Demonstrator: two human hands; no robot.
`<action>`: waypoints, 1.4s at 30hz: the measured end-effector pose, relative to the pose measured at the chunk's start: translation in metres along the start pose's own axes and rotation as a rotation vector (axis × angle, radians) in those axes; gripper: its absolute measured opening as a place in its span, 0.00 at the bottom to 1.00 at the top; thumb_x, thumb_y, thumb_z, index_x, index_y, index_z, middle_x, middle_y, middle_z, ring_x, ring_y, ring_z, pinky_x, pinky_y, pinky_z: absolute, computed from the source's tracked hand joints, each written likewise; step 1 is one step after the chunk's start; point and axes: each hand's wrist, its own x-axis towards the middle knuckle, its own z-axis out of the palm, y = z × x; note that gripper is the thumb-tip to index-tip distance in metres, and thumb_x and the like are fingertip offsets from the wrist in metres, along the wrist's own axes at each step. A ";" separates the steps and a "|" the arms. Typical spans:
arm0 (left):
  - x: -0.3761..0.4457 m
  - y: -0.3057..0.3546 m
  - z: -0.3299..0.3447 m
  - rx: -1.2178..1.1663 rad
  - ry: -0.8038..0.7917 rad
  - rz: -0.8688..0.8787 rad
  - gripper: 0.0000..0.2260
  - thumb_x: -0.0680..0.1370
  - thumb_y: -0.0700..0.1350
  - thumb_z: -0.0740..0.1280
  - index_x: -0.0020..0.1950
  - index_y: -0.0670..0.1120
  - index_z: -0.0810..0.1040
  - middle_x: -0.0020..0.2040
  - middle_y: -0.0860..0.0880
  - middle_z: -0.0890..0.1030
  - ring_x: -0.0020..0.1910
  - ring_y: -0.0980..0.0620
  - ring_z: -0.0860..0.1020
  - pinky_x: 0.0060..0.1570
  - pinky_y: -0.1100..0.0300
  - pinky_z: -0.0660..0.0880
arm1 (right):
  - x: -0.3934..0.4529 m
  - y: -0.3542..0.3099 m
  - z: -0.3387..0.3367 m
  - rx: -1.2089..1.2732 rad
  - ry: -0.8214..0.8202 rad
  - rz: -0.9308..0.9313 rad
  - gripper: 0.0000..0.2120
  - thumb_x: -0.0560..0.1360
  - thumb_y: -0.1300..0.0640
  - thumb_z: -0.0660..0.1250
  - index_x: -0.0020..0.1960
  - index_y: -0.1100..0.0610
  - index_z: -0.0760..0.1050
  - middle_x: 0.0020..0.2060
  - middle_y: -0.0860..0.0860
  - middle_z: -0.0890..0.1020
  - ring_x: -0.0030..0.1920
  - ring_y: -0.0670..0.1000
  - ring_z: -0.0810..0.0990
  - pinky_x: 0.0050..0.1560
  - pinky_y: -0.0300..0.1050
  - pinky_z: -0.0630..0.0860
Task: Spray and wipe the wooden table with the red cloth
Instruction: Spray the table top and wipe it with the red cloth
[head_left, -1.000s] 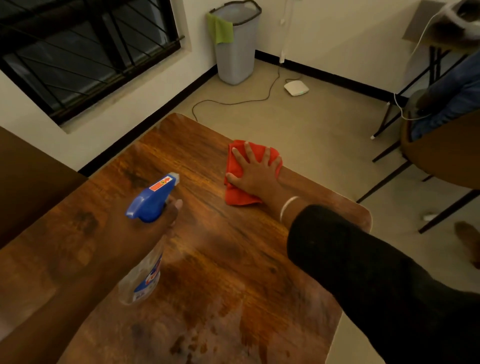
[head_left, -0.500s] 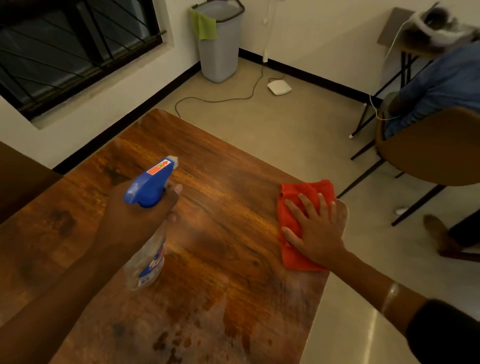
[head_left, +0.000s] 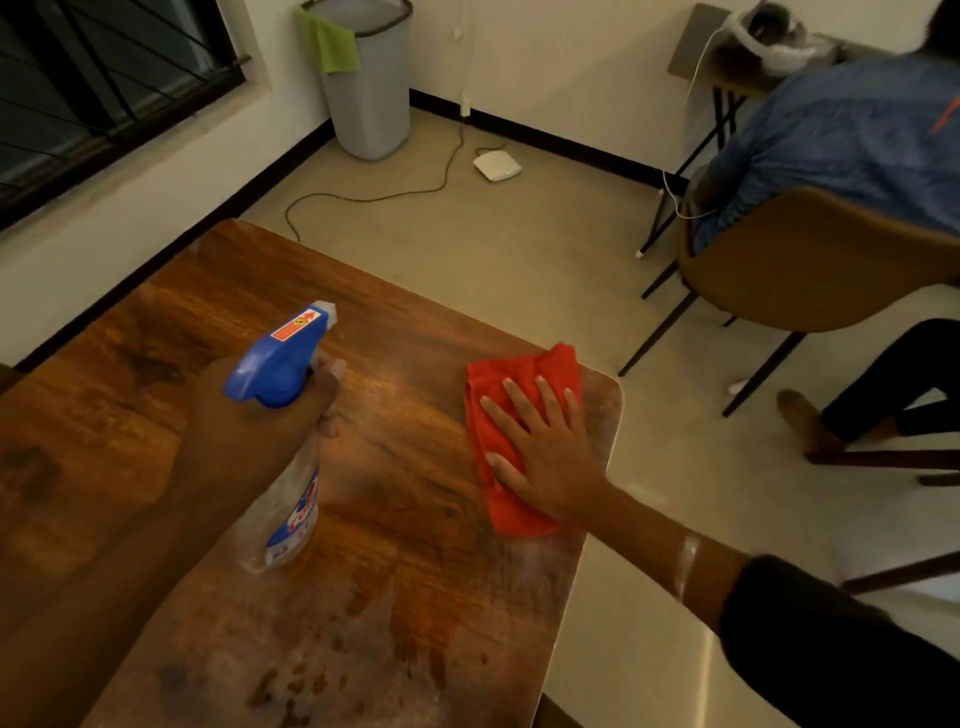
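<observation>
The wooden table (head_left: 197, 312) fills the lower left, dark and glossy, with wet spots near the front. My left hand (head_left: 249, 436) grips a clear spray bottle (head_left: 283, 514) by its blue trigger head, held above the table's middle with the nozzle aimed away from me. A folded red cloth (head_left: 493, 379) lies flat near the table's right corner. My right hand (head_left: 545, 452) presses on the cloth with fingers spread, covering its middle.
A brown chair (head_left: 810, 260) with a seated person in blue (head_left: 841, 135) stands close to the table's right corner. A grey bin (head_left: 371, 88) with a green cloth, a cable and a white device (head_left: 496, 165) are on the floor beyond. A window is at the left.
My right hand has slid the red cloth from the table's far middle edge to its right corner, then slightly back. The spray bottle stayed about where it was.
</observation>
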 end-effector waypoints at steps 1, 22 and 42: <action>0.000 0.001 0.002 -0.027 -0.003 0.021 0.11 0.74 0.52 0.73 0.41 0.47 0.77 0.33 0.45 0.82 0.30 0.52 0.82 0.38 0.54 0.82 | -0.025 0.006 0.000 -0.003 -0.017 0.018 0.34 0.83 0.29 0.44 0.85 0.38 0.42 0.86 0.48 0.45 0.85 0.62 0.40 0.81 0.71 0.40; -0.028 -0.006 -0.005 -0.015 -0.041 -0.042 0.06 0.77 0.48 0.71 0.42 0.52 0.77 0.35 0.43 0.81 0.32 0.47 0.82 0.42 0.47 0.83 | -0.140 -0.046 0.015 0.138 -0.187 -0.099 0.33 0.83 0.29 0.43 0.84 0.35 0.38 0.86 0.46 0.41 0.84 0.66 0.43 0.79 0.74 0.45; -0.056 -0.006 -0.034 0.029 0.048 -0.078 0.12 0.77 0.53 0.70 0.49 0.44 0.76 0.35 0.47 0.81 0.33 0.51 0.83 0.40 0.55 0.82 | -0.122 -0.058 0.013 -0.152 -0.200 -0.537 0.43 0.77 0.21 0.50 0.85 0.38 0.41 0.86 0.52 0.40 0.82 0.71 0.36 0.74 0.81 0.35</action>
